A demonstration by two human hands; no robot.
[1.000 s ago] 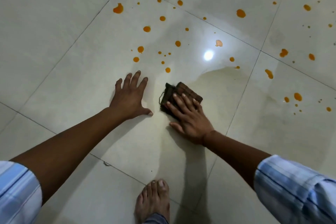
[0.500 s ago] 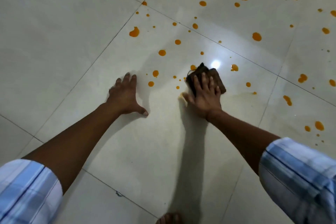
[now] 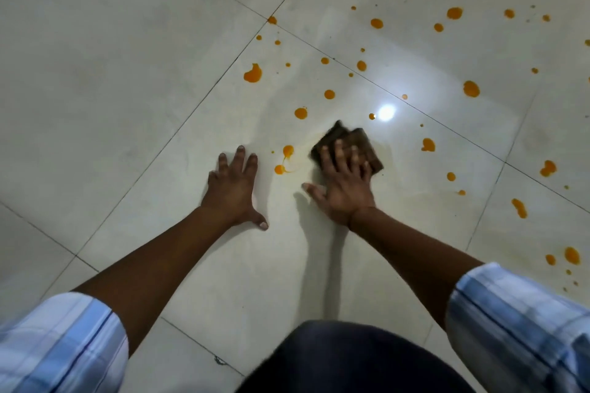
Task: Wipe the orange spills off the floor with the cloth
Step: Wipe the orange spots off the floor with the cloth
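Note:
A folded dark brown cloth lies flat on the pale tiled floor. My right hand presses down on its near part with fingers spread. My left hand rests flat on the floor to the left, fingers apart, holding nothing. Two orange drops with a thin smeared trail lie between the hands. Several orange spills dot the tiles beyond and to the right, among them a large blot at the far left and one at the right.
Dark grout lines cross the floor diagonally. A bright light reflection shines just beyond the cloth. My dark-clothed knee fills the bottom centre. A faint wet sheen lies right of the right hand.
My right hand has slid the cloth forward over the drops in front of it, then slightly back. Two drops near the left hand now show a smeared trail. The view tilted down.

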